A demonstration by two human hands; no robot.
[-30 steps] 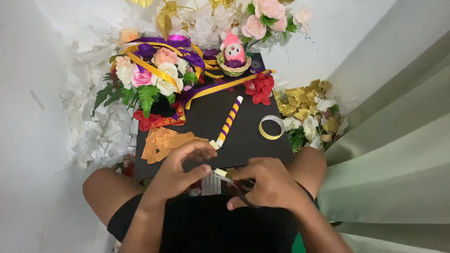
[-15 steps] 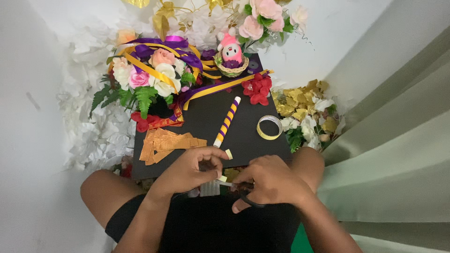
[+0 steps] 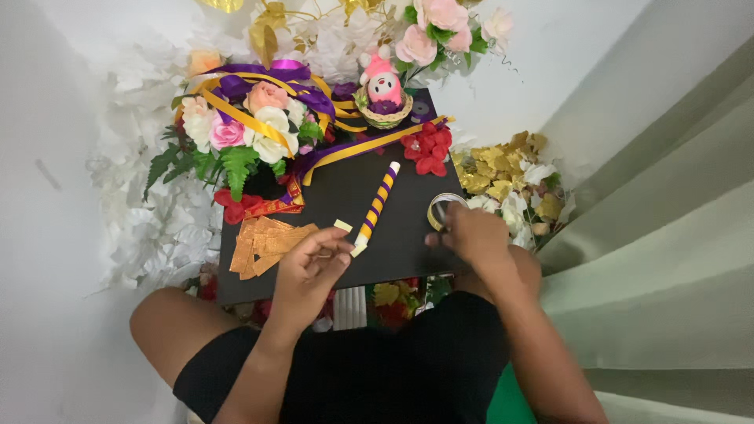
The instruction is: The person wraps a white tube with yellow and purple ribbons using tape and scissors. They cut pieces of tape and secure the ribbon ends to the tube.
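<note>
striped stick (image 3: pixel 376 204) aslant on black board (image 3: pixel 393 235)

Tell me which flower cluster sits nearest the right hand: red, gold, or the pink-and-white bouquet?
The gold leaf cluster, just beyond the right hand off the board's right edge. The red flower lies farther up the board; the pink-and-white bouquet is far left.

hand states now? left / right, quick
Left hand: closed on a small cream paper strip, pinched at the fingertips.
Right hand: over the tape roll, touching it; grip cannot be told.
</note>
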